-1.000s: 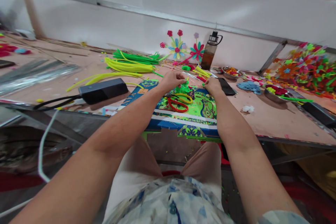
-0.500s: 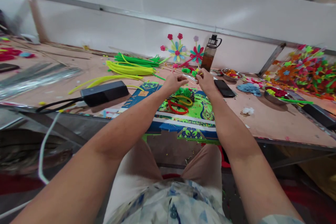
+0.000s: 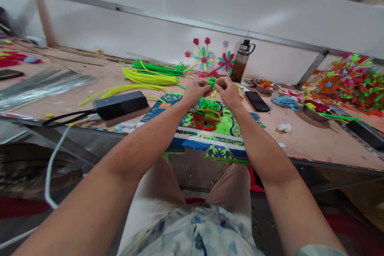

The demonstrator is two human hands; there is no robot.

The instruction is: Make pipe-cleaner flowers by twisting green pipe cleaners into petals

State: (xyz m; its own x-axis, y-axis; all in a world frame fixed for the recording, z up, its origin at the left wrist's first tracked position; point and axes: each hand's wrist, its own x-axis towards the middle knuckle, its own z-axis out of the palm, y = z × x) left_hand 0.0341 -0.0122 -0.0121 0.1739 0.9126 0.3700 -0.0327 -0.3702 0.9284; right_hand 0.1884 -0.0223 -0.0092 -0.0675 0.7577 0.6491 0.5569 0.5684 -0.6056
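Between my hands is a small green pipe-cleaner piece (image 3: 212, 83), raised above the table. My left hand (image 3: 197, 89) pinches its left side, and my right hand (image 3: 227, 90) grips the right side with thumb and fingers. Just below lie more curled green pipe-cleaner pieces (image 3: 210, 104). Nearer me on the patterned blue-and-green board (image 3: 223, 138) rest scissors with a red handle loop (image 3: 204, 123) and a yellow loop (image 3: 214, 114). Their blades are hard to make out.
Green pipe cleaners (image 3: 159, 67) and yellow ones (image 3: 148, 77) lie back left, behind a black power bank (image 3: 121, 105). A bottle (image 3: 240, 62) stands behind my right hand, near pipe-cleaner flowers (image 3: 204, 60). Rightward are a phone (image 3: 257, 101), a blue cloth (image 3: 285, 103) and a metal bowl (image 3: 318, 111).
My hands have come closer together. The right hand has moved left, and the green piece now sits between both hands, where thin silvery strands showed before.
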